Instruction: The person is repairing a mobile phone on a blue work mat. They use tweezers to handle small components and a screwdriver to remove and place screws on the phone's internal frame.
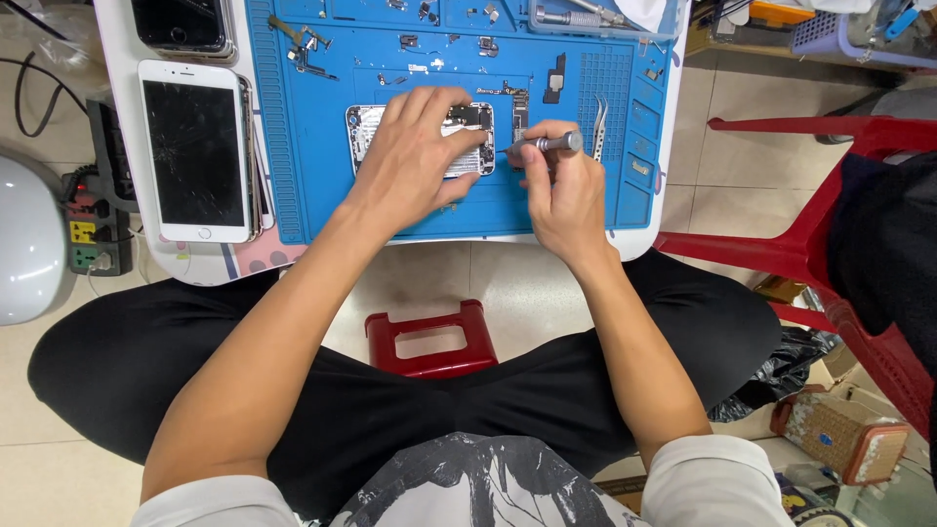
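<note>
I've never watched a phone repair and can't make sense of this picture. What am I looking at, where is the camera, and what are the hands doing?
The camera sits on the person's head and looks down, so you see their own arms, lap and a small white table from above. No machine is involved, just two bare hands. A blue work mat covers most of the table. In its middle lies an opened phone, its insides showing. The left hand rests flat on it. The right hand holds a thin grey screwdriver, tip pointing at the phone's edge. Beside it lie tweezers; small parts and screws are scattered along the mat's top. Left of the mat lies a white phone with a cracked screen.
</note>
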